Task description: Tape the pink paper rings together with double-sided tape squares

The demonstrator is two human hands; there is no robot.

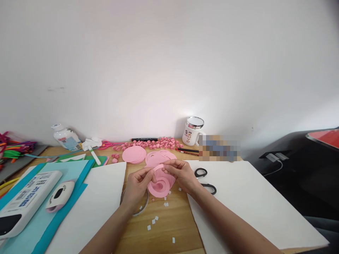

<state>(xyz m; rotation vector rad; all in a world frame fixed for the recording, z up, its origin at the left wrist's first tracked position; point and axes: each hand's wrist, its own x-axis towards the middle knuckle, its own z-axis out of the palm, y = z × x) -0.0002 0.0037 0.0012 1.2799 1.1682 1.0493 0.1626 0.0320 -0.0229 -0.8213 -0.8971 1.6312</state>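
A pink paper spiral (159,193) is stretched between my two hands over the middle of the table. My left hand (138,181) pinches its left edge, and my right hand (180,173) has the upper right part between thumb and fingers. Behind them lie pink paper offcuts (162,155) and a stack of pink paper circles (134,154). Small white squares (153,222) are scattered on the wood below. A roll of tape (141,211) is partly covered by my left hand. Black-handled scissors (209,188) rest beside my right wrist, their blades hidden.
Rolled pink paper roses (169,143) line the wall near a black marker (144,139) and a white mug (192,132). White sheets (238,197) flank the work area. At left are blue paper (76,176), a white box (29,201), a correction-tape-like item (59,197) and a bottle (66,137).
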